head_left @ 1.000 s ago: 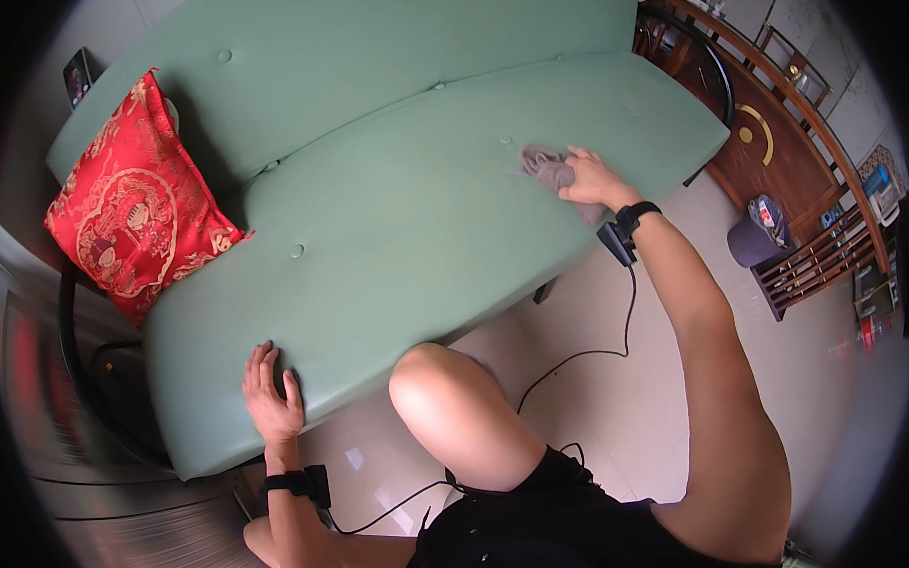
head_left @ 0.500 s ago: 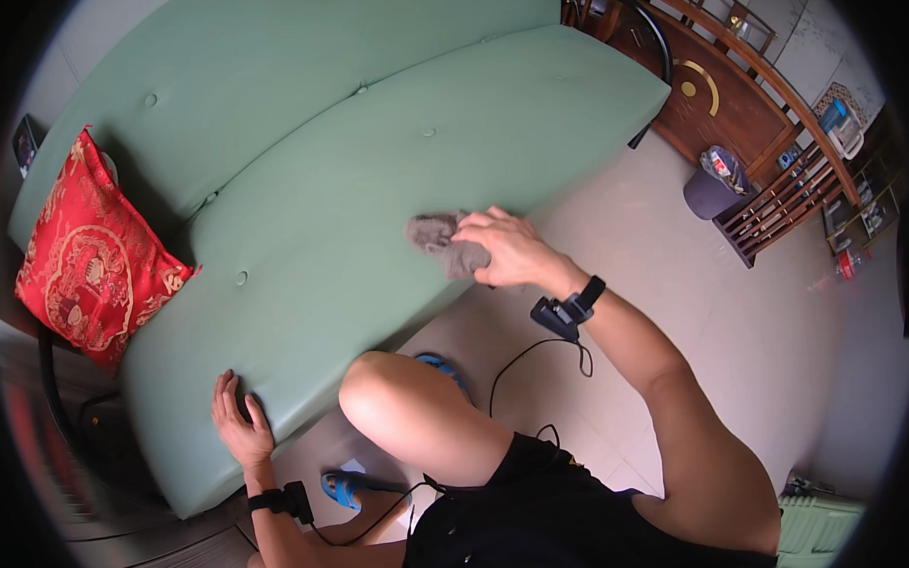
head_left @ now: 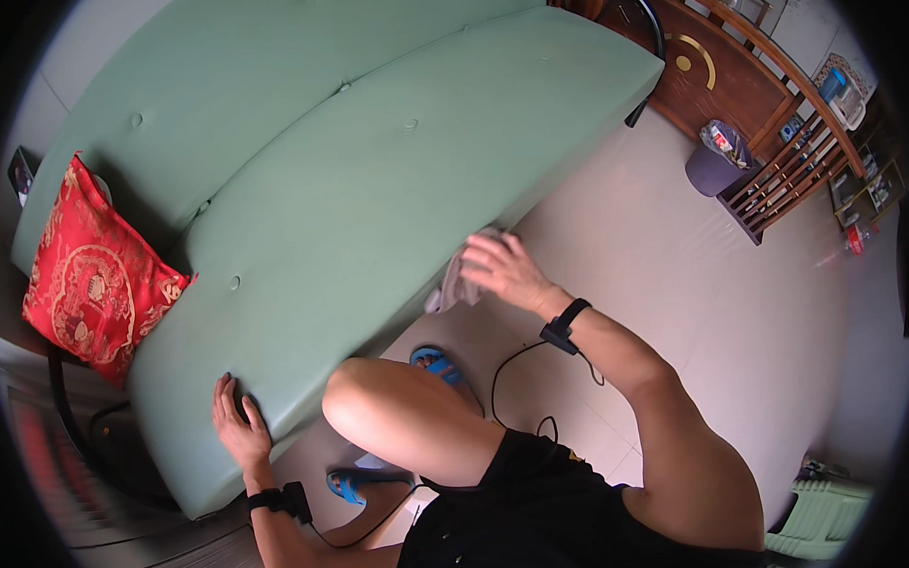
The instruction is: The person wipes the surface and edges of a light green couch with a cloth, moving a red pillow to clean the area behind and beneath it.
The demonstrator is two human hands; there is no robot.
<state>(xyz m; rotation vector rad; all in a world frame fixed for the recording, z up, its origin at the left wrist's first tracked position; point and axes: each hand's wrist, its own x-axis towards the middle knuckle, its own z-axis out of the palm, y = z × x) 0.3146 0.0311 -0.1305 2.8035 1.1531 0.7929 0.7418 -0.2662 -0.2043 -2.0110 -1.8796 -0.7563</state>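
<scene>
A greyish-brown cloth (head_left: 453, 287) hangs over the front edge of the pale green sofa (head_left: 371, 197), pressed there under my right hand (head_left: 507, 272). My right fingers are bent over the cloth, and part of it is hidden behind them. My left hand (head_left: 241, 422) lies flat on the near left end of the seat, fingers spread, holding nothing. Black straps with small devices sit on both wrists, joined to a thin black cable (head_left: 494, 383).
A red patterned cushion (head_left: 99, 281) leans at the sofa's left end. To the right stand a purple waste bin (head_left: 711, 175) and a brown wooden bench (head_left: 759, 113). My feet in blue slippers (head_left: 439, 367) rest below the sofa edge. A light green stool (head_left: 823, 519) is at lower right.
My right hand has moved the cloth from the top of the seat down over its front edge. My left hand stays in place on the seat.
</scene>
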